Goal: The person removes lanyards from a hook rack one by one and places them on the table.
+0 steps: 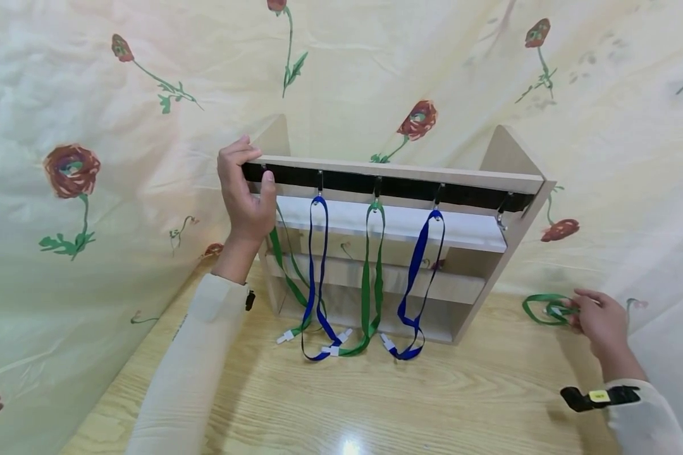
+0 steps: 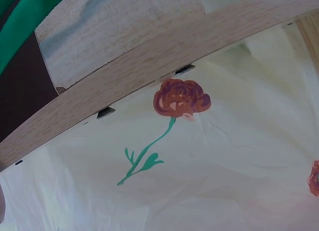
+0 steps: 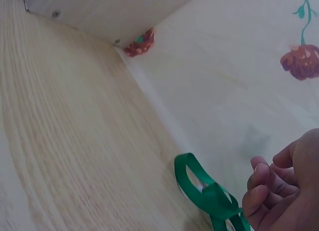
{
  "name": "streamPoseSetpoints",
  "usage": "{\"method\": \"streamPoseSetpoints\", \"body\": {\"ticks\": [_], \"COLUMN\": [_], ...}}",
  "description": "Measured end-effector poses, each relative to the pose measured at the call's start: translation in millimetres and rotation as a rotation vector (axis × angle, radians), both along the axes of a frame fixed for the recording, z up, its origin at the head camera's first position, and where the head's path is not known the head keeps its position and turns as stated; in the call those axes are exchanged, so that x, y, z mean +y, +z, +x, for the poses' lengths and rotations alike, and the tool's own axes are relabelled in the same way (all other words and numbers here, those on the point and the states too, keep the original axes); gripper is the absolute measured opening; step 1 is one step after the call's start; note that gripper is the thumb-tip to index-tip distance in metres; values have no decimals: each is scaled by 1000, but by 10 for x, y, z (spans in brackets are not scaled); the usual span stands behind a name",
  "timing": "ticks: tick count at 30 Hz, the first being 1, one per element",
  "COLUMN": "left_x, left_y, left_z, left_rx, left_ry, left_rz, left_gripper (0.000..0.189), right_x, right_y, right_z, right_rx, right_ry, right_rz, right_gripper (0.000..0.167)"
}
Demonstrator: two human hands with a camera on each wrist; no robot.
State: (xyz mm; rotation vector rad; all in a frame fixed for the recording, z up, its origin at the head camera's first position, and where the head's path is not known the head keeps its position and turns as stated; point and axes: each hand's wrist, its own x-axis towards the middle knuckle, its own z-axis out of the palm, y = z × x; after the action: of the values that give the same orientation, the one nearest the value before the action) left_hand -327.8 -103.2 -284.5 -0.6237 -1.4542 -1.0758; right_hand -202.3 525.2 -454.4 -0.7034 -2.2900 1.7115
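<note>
My left hand [image 1: 245, 189] grips the top left corner of a wooden rack [image 1: 398, 169], fingers over the rail and thumb in front. Blue and green lanyards hang from hooks on its black strip. These include a blue lanyard [image 1: 320, 253] near my left hand, a green lanyard [image 1: 366, 291] in the middle and another blue lanyard [image 1: 417, 259] to the right. The rightmost hook [image 1: 502, 218] bears no lanyard. Beyond the rack's right side, my right hand [image 1: 600, 322] holds a looped green lanyard [image 3: 199, 193] low by the table's back edge, its curled fingers at one end.
The rack stands on a light wood table [image 1: 432, 398], with a white shelf [image 1: 467, 234] below the hooks. White clips [image 1: 286, 337] on the hanging lanyards reach low in front of it. A flower-printed cloth [image 1: 165, 158] covers the walls behind and beside.
</note>
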Motion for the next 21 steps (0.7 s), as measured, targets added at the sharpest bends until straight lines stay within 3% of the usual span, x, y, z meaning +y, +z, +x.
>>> {"method": "streamPoseSetpoints", "body": {"ticks": [6, 14, 21], "left_x": [-5, -8, -4], "left_y": [-4, -6, -7], "left_z": [2, -10, 10], "left_rx": [-7, -5, -12], "left_ry": [4, 0, 3], "left_rz": [-3, 0, -6], "left_gripper": [45, 44, 44], "right_x": [-193, -449, -710], "right_y": [74, 278, 536], "right_z": [13, 7, 52], "right_rx": [95, 150, 289], "right_ry": [-24, 26, 54], "right_rz": [-170, -222, -284], "right_gripper": [24, 22, 15]}}
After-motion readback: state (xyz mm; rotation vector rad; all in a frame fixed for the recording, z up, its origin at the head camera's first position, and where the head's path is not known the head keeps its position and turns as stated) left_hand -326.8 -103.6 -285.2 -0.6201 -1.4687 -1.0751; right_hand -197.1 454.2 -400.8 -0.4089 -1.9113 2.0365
